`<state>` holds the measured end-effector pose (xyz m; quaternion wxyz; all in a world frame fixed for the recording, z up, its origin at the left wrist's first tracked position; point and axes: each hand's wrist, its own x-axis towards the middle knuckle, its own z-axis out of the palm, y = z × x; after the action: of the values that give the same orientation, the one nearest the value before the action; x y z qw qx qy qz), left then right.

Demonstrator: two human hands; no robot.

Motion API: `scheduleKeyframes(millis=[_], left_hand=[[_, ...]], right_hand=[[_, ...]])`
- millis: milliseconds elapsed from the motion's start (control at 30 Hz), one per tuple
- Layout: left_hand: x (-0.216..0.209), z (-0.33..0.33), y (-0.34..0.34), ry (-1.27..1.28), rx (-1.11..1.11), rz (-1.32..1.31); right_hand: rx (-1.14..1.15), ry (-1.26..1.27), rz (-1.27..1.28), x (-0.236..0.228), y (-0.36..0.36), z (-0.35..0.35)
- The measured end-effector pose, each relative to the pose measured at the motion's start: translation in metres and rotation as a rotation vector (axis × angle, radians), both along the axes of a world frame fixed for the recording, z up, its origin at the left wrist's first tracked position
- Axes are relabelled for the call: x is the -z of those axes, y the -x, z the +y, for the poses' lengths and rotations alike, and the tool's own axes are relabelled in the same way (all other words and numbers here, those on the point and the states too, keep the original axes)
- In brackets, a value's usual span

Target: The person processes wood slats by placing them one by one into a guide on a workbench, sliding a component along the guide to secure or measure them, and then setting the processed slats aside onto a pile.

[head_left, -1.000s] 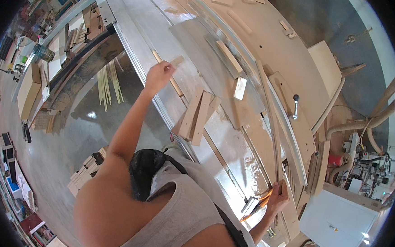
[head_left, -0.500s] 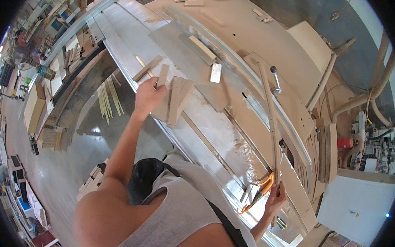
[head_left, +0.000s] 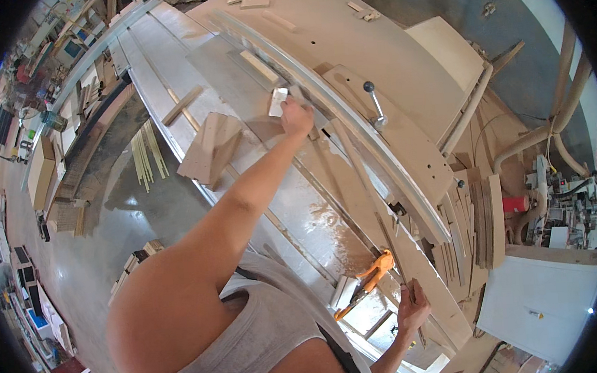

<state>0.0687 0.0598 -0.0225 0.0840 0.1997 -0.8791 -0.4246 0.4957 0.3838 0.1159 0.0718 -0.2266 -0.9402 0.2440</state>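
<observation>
Across the metal saw table (head_left: 247,125), my left hand (head_left: 297,116) reaches to the fence side. Its fingers are closed round a short wooden piece (head_left: 297,92), mostly covered by the hand. Right beside those fingers lies a small white block (head_left: 278,101). At the lower right, my right hand (head_left: 413,307) is closed on the near end of a thin wooden strip (head_left: 391,249), which points away along the table. An orange clamp-like tool (head_left: 376,277) rests left of that hand. Stacked wooden blocks (head_left: 213,147) sit on the table's left edge.
A long metal fence (head_left: 349,115) runs along the table, with a ball-ended lever (head_left: 375,103) beyond it. A wooden stick (head_left: 183,110) lies at the left edge. Offcuts (head_left: 254,3) are at the far end. A white cabinet (head_left: 531,302) stands at right.
My left hand has moved right from the stacked blocks to the white block, carrying a wooden piece. The strip at my right hand has swung left and lower; the orange tool has shifted left in view.
</observation>
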Motion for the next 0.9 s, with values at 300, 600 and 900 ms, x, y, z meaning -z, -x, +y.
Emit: scheduleKeyframes(millis=[300, 600, 900], left_hand=[[-0.017, 0.051, -0.014, -0.523, -0.098, 0.04], [-0.033, 0.038, 0.013, -1.033, -0.125, 0.058], [-0.018, -0.005, 0.024, -0.964, -0.09, 0.049]], right_hand=[[0.05, 0.045, -0.119, 0.017, 0.003, 0.026], [0.02, 0.061, -0.209, -0.004, 0.054, 0.032], [-0.195, -0.178, -0.051, 0.007, 0.111, 0.026]])
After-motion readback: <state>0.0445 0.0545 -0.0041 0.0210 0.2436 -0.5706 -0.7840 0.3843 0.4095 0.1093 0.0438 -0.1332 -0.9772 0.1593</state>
